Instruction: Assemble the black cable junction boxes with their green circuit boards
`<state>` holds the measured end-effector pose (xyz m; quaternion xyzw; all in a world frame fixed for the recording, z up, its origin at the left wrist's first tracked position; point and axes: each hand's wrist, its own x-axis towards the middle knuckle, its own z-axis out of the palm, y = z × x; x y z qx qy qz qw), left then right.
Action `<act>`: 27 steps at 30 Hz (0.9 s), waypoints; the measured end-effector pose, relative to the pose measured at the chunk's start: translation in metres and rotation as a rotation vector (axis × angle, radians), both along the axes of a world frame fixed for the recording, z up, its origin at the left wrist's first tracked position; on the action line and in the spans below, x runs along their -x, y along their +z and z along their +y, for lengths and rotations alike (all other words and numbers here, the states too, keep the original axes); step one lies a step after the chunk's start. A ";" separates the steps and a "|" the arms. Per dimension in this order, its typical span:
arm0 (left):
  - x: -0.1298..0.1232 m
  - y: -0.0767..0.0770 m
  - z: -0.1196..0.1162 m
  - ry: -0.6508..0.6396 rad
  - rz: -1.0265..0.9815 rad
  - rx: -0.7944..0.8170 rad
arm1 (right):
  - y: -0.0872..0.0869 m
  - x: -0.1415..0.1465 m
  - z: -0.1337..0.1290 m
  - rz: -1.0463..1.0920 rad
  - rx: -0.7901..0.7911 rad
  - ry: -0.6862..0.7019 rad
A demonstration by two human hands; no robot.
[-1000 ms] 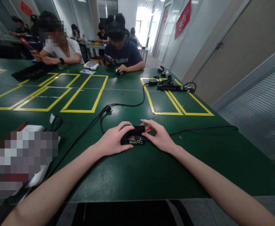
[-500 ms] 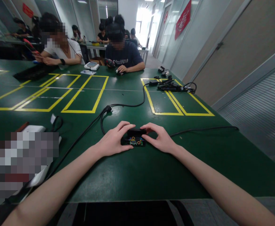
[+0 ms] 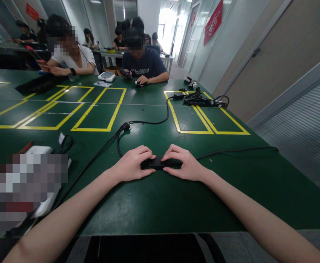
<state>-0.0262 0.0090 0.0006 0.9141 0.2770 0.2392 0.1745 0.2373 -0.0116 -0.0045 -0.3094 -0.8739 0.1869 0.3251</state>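
A black power adapter lies on the green table in front of me, its black cover lying over the circuit board, which is now hidden. My left hand grips its left end, thumb on the near side and fingers on the far side. Around the right end my right hand is closed the same way, fingertips on the cover's top and far edge. A black cable runs off to the right from behind my right hand. Behind my left hand, a cord with a black plug lies on the table.
Yellow tape rectangles mark the green table. A heap of black adapters and cables lies at the back right. At left sits a blurred-out item beside a white box. Two people work across the table.
The black cover, raised and tilted at the far side with the circuit board showing, has come down over the board. Both hands have closed in around the adapter's ends.
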 end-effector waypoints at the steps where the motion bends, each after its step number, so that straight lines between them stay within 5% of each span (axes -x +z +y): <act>1: -0.001 0.000 0.000 -0.001 0.013 -0.009 | -0.001 0.000 0.000 -0.029 -0.013 -0.005; 11: -0.010 0.003 -0.003 0.105 0.186 -0.119 | -0.002 0.008 0.002 -0.314 -0.136 -0.042; 27: -0.006 0.009 -0.005 0.007 0.245 -0.244 | 0.008 0.005 -0.004 -0.425 -0.098 -0.080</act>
